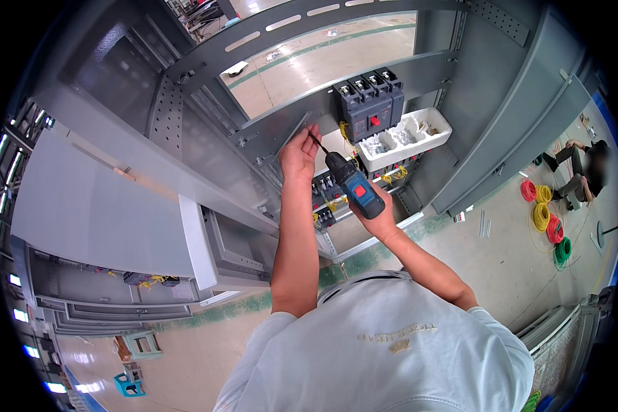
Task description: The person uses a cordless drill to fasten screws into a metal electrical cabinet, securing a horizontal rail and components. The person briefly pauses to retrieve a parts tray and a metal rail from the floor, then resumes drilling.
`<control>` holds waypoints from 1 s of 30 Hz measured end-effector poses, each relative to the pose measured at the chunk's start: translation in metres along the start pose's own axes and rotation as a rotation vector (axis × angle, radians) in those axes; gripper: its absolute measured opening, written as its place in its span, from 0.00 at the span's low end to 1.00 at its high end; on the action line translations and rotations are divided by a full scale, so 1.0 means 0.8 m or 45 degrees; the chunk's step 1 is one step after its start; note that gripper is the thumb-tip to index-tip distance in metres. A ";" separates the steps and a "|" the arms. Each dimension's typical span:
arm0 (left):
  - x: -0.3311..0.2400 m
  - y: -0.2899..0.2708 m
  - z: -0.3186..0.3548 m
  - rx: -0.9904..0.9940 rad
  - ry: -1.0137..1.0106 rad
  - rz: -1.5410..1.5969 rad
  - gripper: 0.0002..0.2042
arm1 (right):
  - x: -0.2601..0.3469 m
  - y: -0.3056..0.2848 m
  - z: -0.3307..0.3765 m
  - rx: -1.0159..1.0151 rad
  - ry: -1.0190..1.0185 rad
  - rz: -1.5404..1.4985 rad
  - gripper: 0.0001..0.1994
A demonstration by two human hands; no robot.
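My right hand (380,214) is wrapped round the handle of a blue and black cordless drill (356,189). Its long dark bit (316,140) points up and left to the fingertips of my left hand (299,156). Those fingers are pinched together at the bit's tip, against the grey cabinet crossbar (261,141); whatever small piece they hold is hidden. Right of the bit, a dark grey circuit breaker (372,110) with a red toggle is mounted on the crossbar. Below the breaker sits a white foam tray (422,145) with small metal hardware in its compartments.
Smaller breakers with yellow wires (329,196) sit lower inside the cabinet. Grey cabinet panels (511,137) stand on both sides. Coils of red, yellow and green wire (541,217) lie on the floor at right, near a seated person (582,172). Small stools (130,384) stand lower left.
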State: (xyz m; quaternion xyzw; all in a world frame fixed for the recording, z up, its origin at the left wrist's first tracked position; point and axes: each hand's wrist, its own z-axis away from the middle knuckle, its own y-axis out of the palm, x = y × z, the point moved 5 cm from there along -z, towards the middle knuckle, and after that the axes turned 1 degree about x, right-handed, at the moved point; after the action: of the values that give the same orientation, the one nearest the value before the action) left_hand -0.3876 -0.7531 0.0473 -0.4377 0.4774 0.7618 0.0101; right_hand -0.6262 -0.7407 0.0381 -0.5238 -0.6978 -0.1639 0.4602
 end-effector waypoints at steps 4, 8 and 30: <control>0.001 -0.002 -0.007 -0.083 -0.096 0.085 0.11 | -0.004 0.000 0.004 0.040 0.003 -0.025 0.21; -0.002 0.001 -0.005 -0.117 -0.150 0.136 0.10 | -0.007 0.002 0.005 0.056 0.016 -0.053 0.25; -0.002 0.004 -0.005 -0.121 -0.143 0.209 0.11 | -0.005 0.006 0.000 0.060 0.010 -0.005 0.25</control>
State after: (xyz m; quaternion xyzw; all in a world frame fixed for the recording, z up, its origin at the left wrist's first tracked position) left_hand -0.3854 -0.7568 0.0501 -0.3538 0.4737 0.8052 -0.0466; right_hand -0.6217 -0.7411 0.0334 -0.5108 -0.7008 -0.1503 0.4747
